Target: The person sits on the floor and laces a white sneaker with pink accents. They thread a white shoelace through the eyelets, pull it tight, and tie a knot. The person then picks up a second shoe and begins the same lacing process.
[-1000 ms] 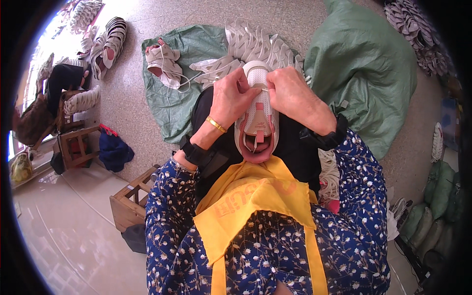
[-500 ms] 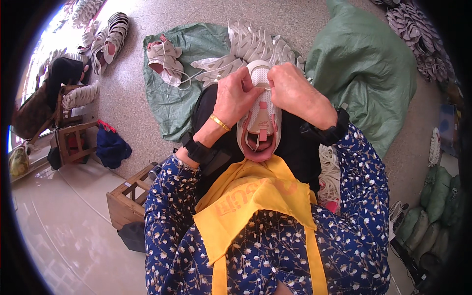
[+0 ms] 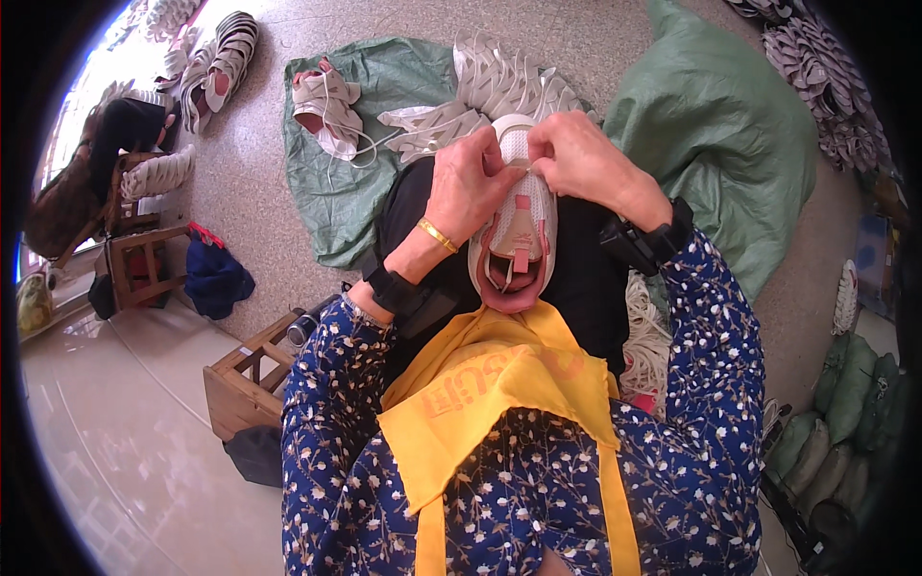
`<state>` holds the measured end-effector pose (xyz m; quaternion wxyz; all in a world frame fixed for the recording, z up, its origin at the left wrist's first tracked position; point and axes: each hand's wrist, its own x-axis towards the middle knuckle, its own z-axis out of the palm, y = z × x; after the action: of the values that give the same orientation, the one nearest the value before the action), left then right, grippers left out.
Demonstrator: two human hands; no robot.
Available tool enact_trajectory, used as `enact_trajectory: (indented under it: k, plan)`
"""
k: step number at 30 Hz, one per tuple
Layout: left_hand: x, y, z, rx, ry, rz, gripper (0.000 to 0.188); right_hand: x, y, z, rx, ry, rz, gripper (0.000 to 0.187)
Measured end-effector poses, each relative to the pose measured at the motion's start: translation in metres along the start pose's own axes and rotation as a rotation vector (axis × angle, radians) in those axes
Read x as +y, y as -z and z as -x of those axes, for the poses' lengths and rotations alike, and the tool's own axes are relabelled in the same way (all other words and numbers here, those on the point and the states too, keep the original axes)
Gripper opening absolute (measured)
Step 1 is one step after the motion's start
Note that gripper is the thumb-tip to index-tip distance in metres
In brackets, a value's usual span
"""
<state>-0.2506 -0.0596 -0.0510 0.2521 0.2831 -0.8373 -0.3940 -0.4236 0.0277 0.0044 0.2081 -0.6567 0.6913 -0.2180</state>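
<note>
A white mesh shoe upper with pink trim (image 3: pixel 501 230) rests on my lap, toe pointing away from me and its pink-lined opening towards me. Across its front, a short stretch of white shoelace (image 3: pixel 521 165) shows between my fingertips. My left hand (image 3: pixel 468 184) pinches the lace from the left side, thumb against fingers. On the right, my right hand (image 3: pixel 588 165) is closed with its fingertips at the same lace, near the eyelets. The fingers hide most of the lace. Beyond the toe lies a row of pale uppers (image 3: pixel 514 82).
Another laced upper (image 3: pixel 331 115) sits on a green woven sheet (image 3: pixel 317 211). A full green sack (image 3: pixel 711 144) stands at the right. White laces (image 3: pixel 645 336) hang in a bundle by my right thigh. A wooden stool (image 3: pixel 240 384) is at my left; stacked uppers (image 3: pixel 831 96) lie far right.
Both hands remain at the front of the upper. My right hand has drawn slightly to the right and its fingertips have turned down. The whole view has shifted a little.
</note>
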Motion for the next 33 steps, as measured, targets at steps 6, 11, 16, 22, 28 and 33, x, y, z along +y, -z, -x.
enact_trajectory:
  k: [6,11,16,22,28,33]
  plan:
    - [-0.001,-0.001,0.002,0.029,-0.039,-0.014,0.034,0.022,-0.012,0.015,0.036,-0.144,-0.261,0.015]
    - [0.001,0.000,0.002,0.004,0.013,-0.011,0.032,0.016,-0.030,0.020,0.135,-0.166,-0.267,0.015]
    - [0.002,0.002,0.000,-0.004,0.001,-0.027,0.027,0.015,-0.025,0.025,0.130,-0.274,-0.398,0.016]
    - [0.014,0.005,-0.002,-0.057,0.065,-0.002,0.023,0.024,-0.027,0.027,0.131,-0.253,-0.440,0.015]
    - [0.007,0.006,0.002,-0.055,-0.040,-0.022,0.023,0.019,-0.019,0.026,0.136,-0.099,-0.253,0.014]
    - [0.005,0.003,0.004,-0.015,-0.012,0.033,0.019,0.023,-0.033,0.025,0.283,0.093,-0.055,0.014]
